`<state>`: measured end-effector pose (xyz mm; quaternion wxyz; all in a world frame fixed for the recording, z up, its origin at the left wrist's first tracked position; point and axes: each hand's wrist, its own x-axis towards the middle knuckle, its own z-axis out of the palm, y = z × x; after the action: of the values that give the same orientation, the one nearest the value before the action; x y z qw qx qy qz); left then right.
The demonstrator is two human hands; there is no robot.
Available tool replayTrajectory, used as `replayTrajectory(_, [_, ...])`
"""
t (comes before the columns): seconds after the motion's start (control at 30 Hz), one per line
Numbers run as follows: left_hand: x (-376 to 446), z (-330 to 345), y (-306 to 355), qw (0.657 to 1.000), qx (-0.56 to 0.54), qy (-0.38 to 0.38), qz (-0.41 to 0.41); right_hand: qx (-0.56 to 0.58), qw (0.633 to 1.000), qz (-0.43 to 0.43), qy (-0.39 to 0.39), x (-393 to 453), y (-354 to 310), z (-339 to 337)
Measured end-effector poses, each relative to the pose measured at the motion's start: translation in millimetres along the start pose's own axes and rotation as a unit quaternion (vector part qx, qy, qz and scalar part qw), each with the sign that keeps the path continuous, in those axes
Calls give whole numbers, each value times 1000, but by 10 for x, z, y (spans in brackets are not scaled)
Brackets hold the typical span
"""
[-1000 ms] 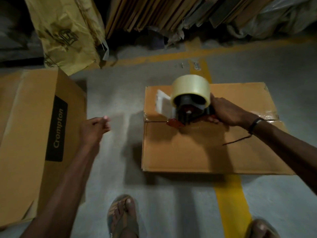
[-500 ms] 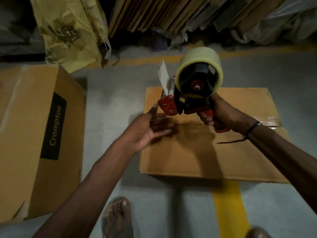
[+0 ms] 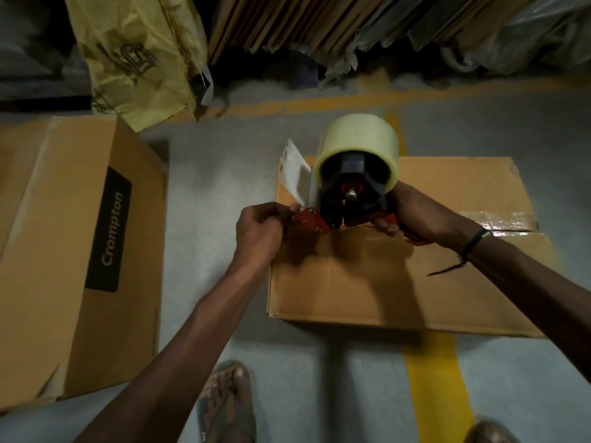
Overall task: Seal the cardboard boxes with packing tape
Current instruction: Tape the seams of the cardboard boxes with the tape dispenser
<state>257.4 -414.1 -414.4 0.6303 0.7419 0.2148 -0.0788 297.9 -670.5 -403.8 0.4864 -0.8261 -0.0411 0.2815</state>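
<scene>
A flat closed cardboard box (image 3: 377, 282) lies on the floor in front of me, with a strip of clear tape on the right part of its centre seam. Above its left half I hold a red and black tape dispenser (image 3: 348, 199) carrying a big roll of pale tape (image 3: 358, 135). My right hand (image 3: 412, 212) grips the dispenser's handle. My left hand (image 3: 260, 231) pinches the loose tape end at the dispenser's red front plate. A flap of tape sticks up beside the roll.
A larger brown box (image 3: 80, 251) printed "Crompton" stands at the left. A yellow paper sack (image 3: 137, 55) and stacked flattened cartons (image 3: 303, 20) lean at the back. A yellow floor line (image 3: 435, 388) runs under the box. My sandalled feet (image 3: 227, 404) are at the bottom edge.
The dispenser was lifted off the box seam and tipped up. My left hand came in from the left and now pinches the tape at the dispenser's front.
</scene>
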Motion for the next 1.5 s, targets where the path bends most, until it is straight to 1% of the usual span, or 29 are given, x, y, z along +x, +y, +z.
replayTrajectory(0.03, [15,-29,-29,1000,3,5,4,-6,1000,1,1,-10,24,-19])
replayTrajectory(0.13, [153,-310,-126,995,31,91,20,-18,1000,0,7,-57,182,-180])
replayTrajectory(0.17, [199,-444,-168,994,34,102,19,-20,1000,-3,11,-79,227,-254])
replayTrajectory(0.23, [211,-598,-232,996,38,73,22,-40,999,-18,22,-139,301,-401])
replayTrajectory(0.3, [196,-576,-308,996,59,54,43,-73,996,-41,39,-198,318,-464])
replayTrajectory(0.37, [201,-510,-348,992,86,70,65,-80,994,-58,50,-214,312,-463])
replayTrajectory(0.47, [237,-485,-385,988,100,91,72,-96,992,-57,50,-185,320,-464])
replayTrajectory(0.6, [284,-457,-449,981,136,88,104,-109,990,-62,72,-164,417,-441])
replayTrajectory(0.8, [328,-367,-535,977,156,92,115,-119,988,-56,82,-194,436,-408])
replayTrajectory(0.9, [357,-361,-583,974,167,92,120,-127,984,-82,95,-207,430,-394])
replayTrajectory(1.0, [396,-358,-609,974,172,96,111,-129,985,-71,87,-174,422,-379])
replayTrajectory(1.07, [408,-357,-628,974,176,100,104,-160,981,-68,82,-147,413,-385])
replayTrajectory(1.17, [389,-295,-685,976,181,85,85,-220,969,-78,78,-121,446,-372])
replayTrajectory(1.27, [437,-178,-730,982,174,70,28,-221,970,-54,92,-112,428,-320])
replayTrajectory(1.33, [511,-161,-772,978,201,55,-29,-242,966,-34,89,-68,464,-302])
replayTrajectory(1.4, [512,-208,-850,965,246,27,-83,-268,960,-23,73,-47,492,-326])
replayTrajectory(1.43, [464,-248,-871,960,266,25,-84,-280,957,-25,69,-46,497,-337])
replayTrajectory(1.5, [380,-328,-918,958,276,70,-35,-291,954,-25,69,-33,507,-354])
